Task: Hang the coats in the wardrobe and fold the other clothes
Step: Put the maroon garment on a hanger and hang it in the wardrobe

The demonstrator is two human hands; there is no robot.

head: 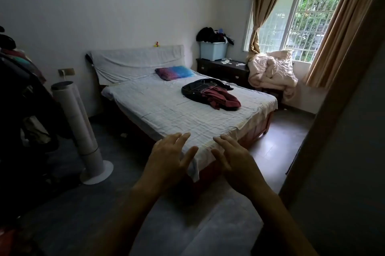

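Observation:
A black coat (194,89) lies on the right side of the bed (166,114), with a thin wire hanger (203,86) on top of it. A dark red garment (224,100) is crumpled against the coat's near side. My left hand (168,159) and my right hand (233,159) are stretched out in front of me over the bed's near corner, fingers spread, holding nothing. Both hands are well short of the clothes.
A white tower fan (83,135) stands left of the bed. Dark clothes hang at the far left (23,99). A dark dresser (224,70) carries a blue bin (213,50) piled with clothes. A pink quilt (273,74) is heaped under the window. A door edge (333,110) rises at right.

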